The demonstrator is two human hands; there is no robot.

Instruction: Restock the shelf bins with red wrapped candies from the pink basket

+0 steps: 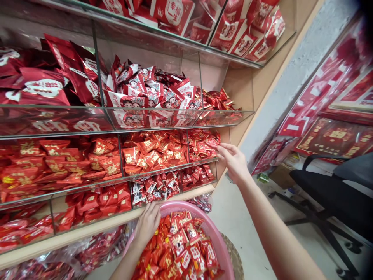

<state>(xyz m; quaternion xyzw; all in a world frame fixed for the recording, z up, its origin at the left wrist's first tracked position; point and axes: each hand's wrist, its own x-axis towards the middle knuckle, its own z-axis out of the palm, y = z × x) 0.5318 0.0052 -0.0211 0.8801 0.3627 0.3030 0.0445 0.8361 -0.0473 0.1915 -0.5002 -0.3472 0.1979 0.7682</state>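
A pink plastic basin [217, 229] full of small red wrapped candies [186, 243] sits low in front of me. My left hand [149, 221] is curled over its rim on the shelf side. To the right, my right hand [231, 160] reaches to the end of a shelf compartment. Its fingers are stretched out, with the tips beside small red candy packets [204, 146] behind a clear front strip. I see no packet held between those fingers.
Glass-divided shelves hold larger red packets [43, 87] and patterned packets [148, 93] above. Bagged goods [101, 247] lie beneath the bottom board. A woven stool [234, 256] shows under the basin. A black office chair [335, 190] stands at the right, near red decorations [314, 97].
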